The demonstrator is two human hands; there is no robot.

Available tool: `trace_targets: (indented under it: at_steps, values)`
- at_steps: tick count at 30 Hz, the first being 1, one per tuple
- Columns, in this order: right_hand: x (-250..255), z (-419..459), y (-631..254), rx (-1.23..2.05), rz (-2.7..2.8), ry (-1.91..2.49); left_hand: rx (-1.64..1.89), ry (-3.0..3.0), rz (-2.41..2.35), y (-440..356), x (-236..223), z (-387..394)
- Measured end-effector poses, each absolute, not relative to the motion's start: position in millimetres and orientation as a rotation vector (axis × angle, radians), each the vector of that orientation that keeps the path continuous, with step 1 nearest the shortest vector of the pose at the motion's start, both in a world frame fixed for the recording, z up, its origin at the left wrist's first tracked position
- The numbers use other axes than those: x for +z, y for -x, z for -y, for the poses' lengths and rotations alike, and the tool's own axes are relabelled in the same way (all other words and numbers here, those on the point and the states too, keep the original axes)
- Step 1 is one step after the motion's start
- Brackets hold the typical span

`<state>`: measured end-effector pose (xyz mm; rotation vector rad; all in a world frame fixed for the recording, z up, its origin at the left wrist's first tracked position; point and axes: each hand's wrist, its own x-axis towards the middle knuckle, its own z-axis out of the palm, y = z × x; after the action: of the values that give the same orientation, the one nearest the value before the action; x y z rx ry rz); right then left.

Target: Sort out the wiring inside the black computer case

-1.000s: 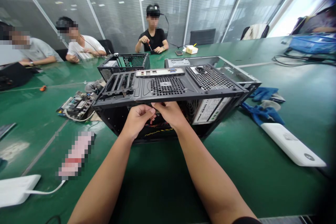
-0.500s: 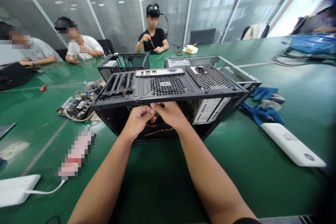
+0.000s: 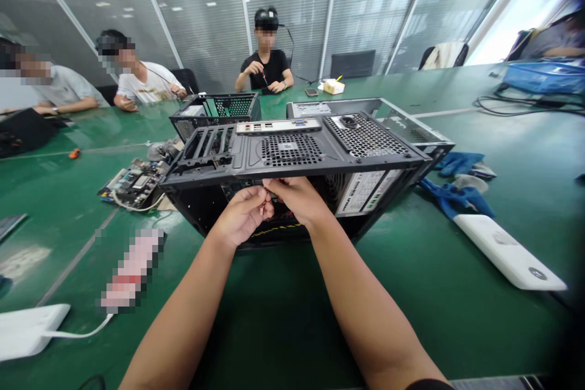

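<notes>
A black computer case (image 3: 247, 152) lies in front of me, its rear panel facing up and its open side toward me. Both of my hands reach into that opening under the panel edge. My left hand (image 3: 247, 210) is closed in a pinch, fingers curled, touching or nearly touching my right hand. My right hand (image 3: 295, 198) is also closed, its fingertips partly hidden inside the case. What either pinch holds is too small or hidden. Right of my hands sits the power supply (image 3: 365, 193) with a white label. Yellow lettering and dark cables show below my hands.
A motherboard (image 3: 137, 183) lies to the left, with a white cable. More case frames (image 3: 219, 106) stand behind. On the right are blue gloves (image 3: 475, 195) and a white power bank (image 3: 509, 251). Another white power bank (image 3: 31, 332) is at the left front. Several co-workers sit around the table.
My left hand has turned slightly and shifted a little down, showing more of its curled fingers. The right hand stays nearly in place. A co-worker at the left has moved a hand.
</notes>
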<state>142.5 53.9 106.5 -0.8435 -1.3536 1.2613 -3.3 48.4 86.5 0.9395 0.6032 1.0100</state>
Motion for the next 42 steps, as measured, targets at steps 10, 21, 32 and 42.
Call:
trace_targets:
  at_steps: [10, 21, 32, 42]
  values:
    - [106, -56, -141, 1.051, 1.391, 0.922, 1.068, -1.069, -0.721, 6, 86, -50]
    - [103, -57, -140, 1.321, 1.263, 0.857, 0.978, -0.868, -0.578, 5, 83, -50]
    - [104, -58, -140, 1.061, 1.336, 0.959, 1.104, -1.162, -0.874, 4, 87, -50]
    - [97, -60, -139, 1.318, 1.243, 0.860, 1.050, -1.192, -0.761, 6, 88, -50]
